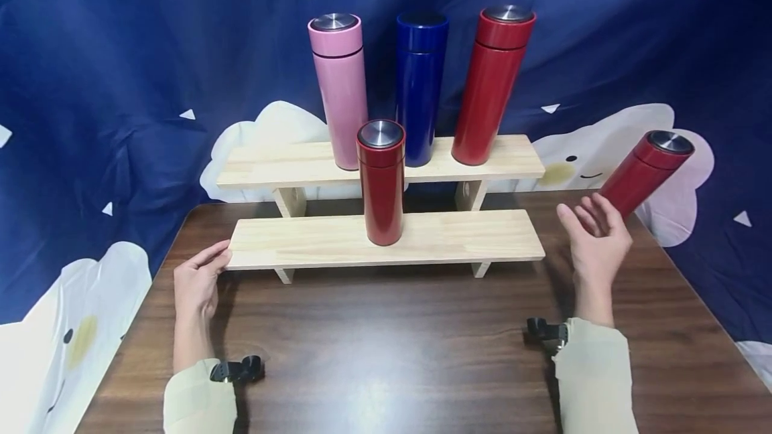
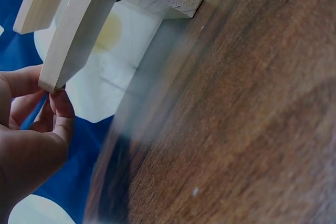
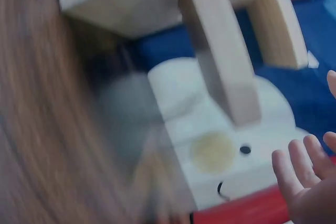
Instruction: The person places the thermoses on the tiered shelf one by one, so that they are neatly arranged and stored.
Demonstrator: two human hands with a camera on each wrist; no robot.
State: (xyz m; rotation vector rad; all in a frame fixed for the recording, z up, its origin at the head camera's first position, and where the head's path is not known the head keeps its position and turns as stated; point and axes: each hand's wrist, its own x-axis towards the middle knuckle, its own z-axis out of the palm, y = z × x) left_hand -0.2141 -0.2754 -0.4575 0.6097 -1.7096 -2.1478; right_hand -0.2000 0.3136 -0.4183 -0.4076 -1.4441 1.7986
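Observation:
My left hand (image 1: 198, 281) pinches the left end of the lower board of a two-tier wooden display stand (image 1: 301, 240). The left wrist view shows thumb and fingers at that board end (image 2: 52, 72). At the stand's right, my right hand (image 1: 597, 250) is raised with loosely bent fingers, in front of a red thermos bottle (image 1: 642, 173). This bottle's lower part is hidden behind the hand; in the right wrist view the fingers (image 3: 299, 166) stand apart from the red bottle (image 3: 241, 206). Another red thermos bottle (image 1: 382, 186) stands upright on the lower board.
On the upper board (image 1: 271, 163) stand a pink bottle (image 1: 340, 99), a blue bottle (image 1: 420, 92) and a red bottle (image 1: 491, 92). The stand is on a brown wooden table (image 1: 386, 333). Behind hangs a blue cloth (image 1: 151, 39) with white cloud shapes.

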